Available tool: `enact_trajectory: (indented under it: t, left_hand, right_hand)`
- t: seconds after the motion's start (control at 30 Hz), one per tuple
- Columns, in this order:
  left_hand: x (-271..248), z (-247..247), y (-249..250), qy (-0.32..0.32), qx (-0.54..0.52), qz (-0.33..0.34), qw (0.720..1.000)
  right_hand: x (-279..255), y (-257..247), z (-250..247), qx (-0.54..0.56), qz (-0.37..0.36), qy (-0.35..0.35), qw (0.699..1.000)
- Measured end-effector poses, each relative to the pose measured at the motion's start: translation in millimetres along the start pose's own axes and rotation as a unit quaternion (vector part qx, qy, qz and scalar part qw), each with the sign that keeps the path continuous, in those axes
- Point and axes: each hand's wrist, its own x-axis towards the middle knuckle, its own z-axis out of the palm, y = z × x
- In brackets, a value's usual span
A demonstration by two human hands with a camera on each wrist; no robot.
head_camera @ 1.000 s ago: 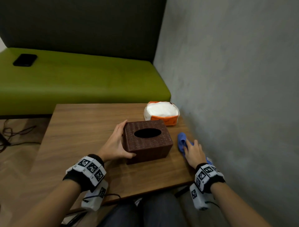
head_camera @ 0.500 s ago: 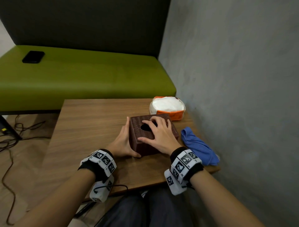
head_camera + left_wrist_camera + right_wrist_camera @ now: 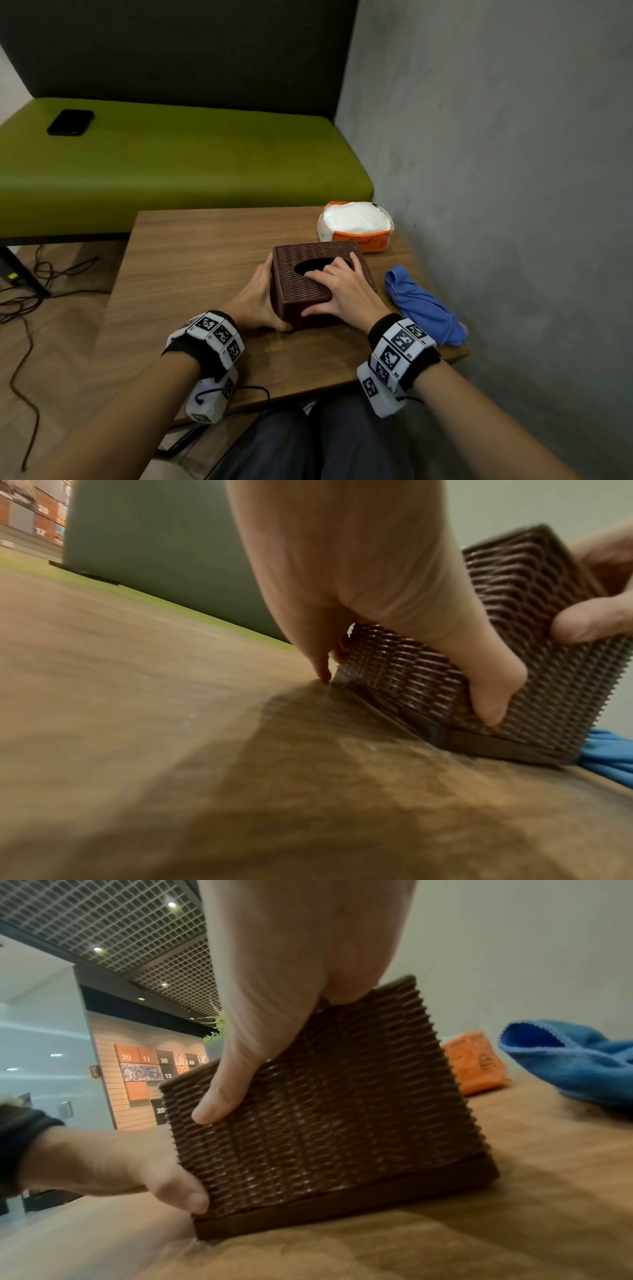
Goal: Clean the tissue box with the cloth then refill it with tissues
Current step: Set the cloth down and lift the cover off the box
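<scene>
A wooden surface [image 3: 191, 274] against a grey wall carries the brown woven tissue box [image 3: 301, 287], oval slot on top. The left hand [image 3: 255, 301] clasps its left side; the right hand [image 3: 346, 291] grips its top, fingertips hidden in the slot. The blue cloth [image 3: 421, 305] lies beside it, the tissue pack [image 3: 356, 224] behind.

Tissue box [image 3: 301, 291]: brown, woven-textured, oval opening in its top, standing upright at frame centre on the wooden surface [image 3: 191, 260]. Cloth [image 3: 423, 306]: blue, crumpled, lying right of the box, near but apart. Tissue pack [image 3: 356, 224]: orange wrapper, opened, white tissues exposed, positioned just above the box toward upper right.
</scene>
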Motion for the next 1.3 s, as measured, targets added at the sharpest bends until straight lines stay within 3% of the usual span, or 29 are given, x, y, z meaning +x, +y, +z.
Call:
enact_trajectory:
  t: [0.33, 0.67, 0.77, 0.93, 1.07, 1.2, 1.3]
  left_hand:
    - [-1.3, 1.0, -5.1, -0.031, 0.017, -0.038, 0.999]
    - [1.3, -0.5, -5.2, -0.046, 0.074, -0.052, 0.995]
    - [-1.1, -6.7, -5.4, -0.046, 0.102, -0.071, 0.991]
    - [-13.6, -32.8, -13.7, -0.051, 0.157, -0.136, 0.977]
    - [-16.5, -45.3, -5.5, -0.066, 0.195, -0.160, 0.965]
    - [0.5, -42.3, 30.4, -0.045, 0.027, -0.120, 0.991]
    - [13.9, -19.9, 48.5, -0.031, -0.144, -0.142, 0.979]
  right_hand:
    - [0.0, 1.6, -5.6, 0.036, 0.024, -0.021, 0.999]
    - [-2.6, 13.4, -16.9, 0.137, 0.048, 0.013, 0.989]
    - [-4.0, 14.9, -20.2, 0.184, 0.057, 0.086, 0.978]
    - [-11.3, 30.2, -36.6, 0.326, 0.123, 0.242, 0.906]
    - [-20.2, 28.6, -16.4, 0.417, 0.240, 0.272, 0.833]
    - [-24.0, 27.3, 12.3, 0.478, 0.320, 0.262, 0.775]
    - [-28.9, 34.2, 33.6, 0.528, 0.389, 0.225, 0.720]
